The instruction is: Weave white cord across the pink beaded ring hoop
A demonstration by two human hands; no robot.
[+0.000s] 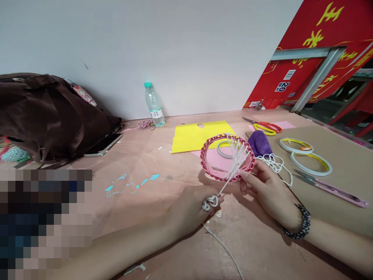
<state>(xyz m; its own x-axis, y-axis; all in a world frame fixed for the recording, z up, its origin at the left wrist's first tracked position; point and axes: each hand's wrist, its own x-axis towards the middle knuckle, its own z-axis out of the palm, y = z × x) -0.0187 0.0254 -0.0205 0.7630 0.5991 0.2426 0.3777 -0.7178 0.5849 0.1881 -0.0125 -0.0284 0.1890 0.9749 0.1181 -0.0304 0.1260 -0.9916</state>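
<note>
The right grip point(264, 184) pinches the red ring point(203, 163) by its rim above the desk point(171, 169), white cord point(238, 160) fanning across it, and the left grip point(192, 200) clutches the cord's bundle point(212, 201), strand stretched straight!

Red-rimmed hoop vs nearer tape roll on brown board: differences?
The hoop is bumpy and red-rimmed; the tape roll is smooth, white outside, yellow inside. The hoop is strung with white cord; the roll isn't. The right hand holds the hoop; the roll lies on the board. Both are rings.
</note>
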